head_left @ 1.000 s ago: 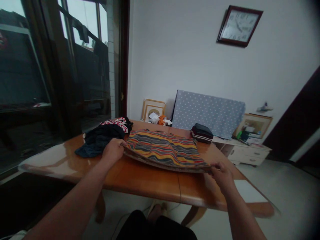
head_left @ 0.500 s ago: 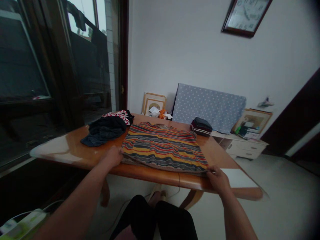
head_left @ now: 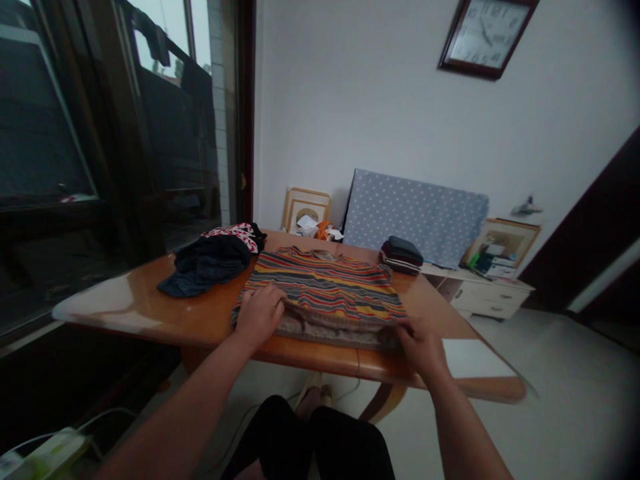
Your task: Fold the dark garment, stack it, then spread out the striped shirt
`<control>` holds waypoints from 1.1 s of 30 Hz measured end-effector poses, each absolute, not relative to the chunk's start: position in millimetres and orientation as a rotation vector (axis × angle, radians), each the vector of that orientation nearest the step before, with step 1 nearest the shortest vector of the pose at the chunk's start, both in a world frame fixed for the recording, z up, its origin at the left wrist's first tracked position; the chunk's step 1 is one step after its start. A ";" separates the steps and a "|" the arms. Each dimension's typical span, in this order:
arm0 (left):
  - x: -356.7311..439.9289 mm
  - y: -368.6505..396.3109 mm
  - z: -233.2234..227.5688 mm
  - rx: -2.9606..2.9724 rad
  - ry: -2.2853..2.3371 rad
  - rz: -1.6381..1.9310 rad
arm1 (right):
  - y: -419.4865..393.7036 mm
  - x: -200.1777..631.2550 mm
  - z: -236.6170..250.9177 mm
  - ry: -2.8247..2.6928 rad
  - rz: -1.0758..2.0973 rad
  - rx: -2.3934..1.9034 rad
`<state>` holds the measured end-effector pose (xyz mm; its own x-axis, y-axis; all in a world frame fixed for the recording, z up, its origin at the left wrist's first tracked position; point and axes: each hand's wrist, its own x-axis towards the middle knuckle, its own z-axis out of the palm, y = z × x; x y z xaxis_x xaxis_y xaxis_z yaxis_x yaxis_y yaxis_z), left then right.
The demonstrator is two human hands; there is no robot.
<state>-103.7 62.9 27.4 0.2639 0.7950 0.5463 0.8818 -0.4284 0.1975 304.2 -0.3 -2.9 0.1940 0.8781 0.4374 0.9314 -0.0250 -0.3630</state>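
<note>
A striped shirt [head_left: 325, 283] in red, yellow and dark grey lies spread on the wooden table [head_left: 210, 317], its collar towards the far side. My left hand [head_left: 263, 311] is over the shirt's near left part, its curled fingers closed on the front hem. At the near right corner, my right hand [head_left: 419, 343] pinches the same hem. Between the hands the top layer is raised and drawn back, so a grey-brown inner side shows along the front edge. My left fingertips are partly hidden by the hand.
To the left lies a heap of dark clothes [head_left: 210, 263] with a red-and-white patterned piece. A folded stack of clothes [head_left: 401, 255] stands at the far right of the table. A white sheet [head_left: 475, 358] lies at the right edge. Behind are a low white cabinet [head_left: 483, 297] and a dotted cloth [head_left: 420, 213].
My left hand has moved right and away from me, from the hem's corner onto the shirt. My right hand has shifted slightly left. The front hem has been lifted, exposing the inner side.
</note>
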 end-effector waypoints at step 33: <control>-94.9 53.4 6.3 -2.933 -1.447 -0.830 | -16.0 280.7 -6.9 -1.906 0.154 -1.745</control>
<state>-94.9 53.4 6.3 0.5178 0.7921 0.3233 0.6787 -0.6104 0.4084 280.7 -16.0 -6.9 -0.0099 0.9499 0.3124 0.8873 0.1524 -0.4352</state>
